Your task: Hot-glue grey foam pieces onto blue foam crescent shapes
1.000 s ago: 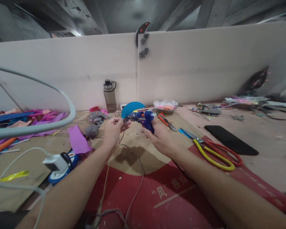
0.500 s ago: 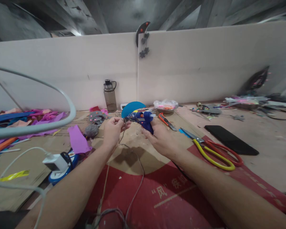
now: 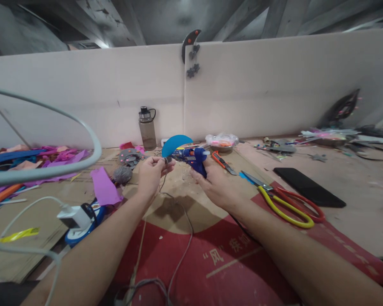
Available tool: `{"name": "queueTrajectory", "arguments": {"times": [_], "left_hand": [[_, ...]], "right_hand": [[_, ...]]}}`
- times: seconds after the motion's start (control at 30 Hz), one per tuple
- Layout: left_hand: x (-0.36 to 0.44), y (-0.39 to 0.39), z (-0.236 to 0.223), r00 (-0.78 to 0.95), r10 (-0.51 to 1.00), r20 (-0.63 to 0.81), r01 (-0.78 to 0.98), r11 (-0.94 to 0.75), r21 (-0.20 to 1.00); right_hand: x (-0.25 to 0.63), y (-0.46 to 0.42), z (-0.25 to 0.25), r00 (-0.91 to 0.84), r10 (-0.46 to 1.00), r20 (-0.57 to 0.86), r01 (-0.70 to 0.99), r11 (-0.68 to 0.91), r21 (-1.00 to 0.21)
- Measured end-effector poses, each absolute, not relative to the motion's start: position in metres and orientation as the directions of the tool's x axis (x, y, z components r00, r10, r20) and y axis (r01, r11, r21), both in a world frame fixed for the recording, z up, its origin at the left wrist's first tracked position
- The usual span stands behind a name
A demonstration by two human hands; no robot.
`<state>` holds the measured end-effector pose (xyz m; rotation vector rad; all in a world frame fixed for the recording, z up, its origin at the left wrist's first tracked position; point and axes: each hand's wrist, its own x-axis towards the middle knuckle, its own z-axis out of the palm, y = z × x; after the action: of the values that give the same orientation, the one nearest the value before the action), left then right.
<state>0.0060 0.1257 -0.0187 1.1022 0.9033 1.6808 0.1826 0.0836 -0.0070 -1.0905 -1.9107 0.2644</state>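
Glue gun (image 3: 196, 158) in my right hand (image 3: 212, 182), aimed toward nine o'clock.
I have the right fingers wrapped round its handle; my left hand (image 3: 150, 171) pinches a small grey piece (image 3: 168, 160), the blue piece (image 3: 176, 143) at ten o'clock from the gun. Gluing seems in hand, I judge; the next move calls for steady aim at that pinch.
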Motion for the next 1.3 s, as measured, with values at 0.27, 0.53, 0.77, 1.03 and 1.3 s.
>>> {"name": "queueTrajectory", "arguments": {"times": [0.27, 0.53, 0.77, 1.03, 1.3], "left_hand": [[0.0055, 0.126, -0.0182, -0.196, 0.941, 0.275, -0.286, -0.323, 0.902], [0.0077, 0.125, -0.0183, -0.18, 0.945, 0.273, -0.26, -0.313, 0.913], [0.0058, 0.1258, -0.0189, -0.183, 0.945, 0.272, -0.281, -0.315, 0.906], [0.0044, 0.1253, -0.0178, -0.172, 0.942, 0.29, -0.289, -0.329, 0.899], [0.0054, 0.1238, -0.0157, -0.186, 0.943, 0.277, -0.314, -0.324, 0.892]], "right_hand": [[0.1825, 0.0853, -0.0087, -0.199, 0.76, 0.619, 0.567, 0.604, -0.559], [0.1786, 0.0795, -0.0054, -0.273, 0.773, 0.573, 0.488, 0.625, -0.61], [0.1801, 0.0829, -0.0069, -0.226, 0.777, 0.587, 0.536, 0.602, -0.591], [0.1832, 0.0859, -0.0103, -0.184, 0.771, 0.609, 0.567, 0.59, -0.575], [0.1841, 0.0881, -0.0107, -0.17, 0.781, 0.601, 0.56, 0.578, -0.594]]}}
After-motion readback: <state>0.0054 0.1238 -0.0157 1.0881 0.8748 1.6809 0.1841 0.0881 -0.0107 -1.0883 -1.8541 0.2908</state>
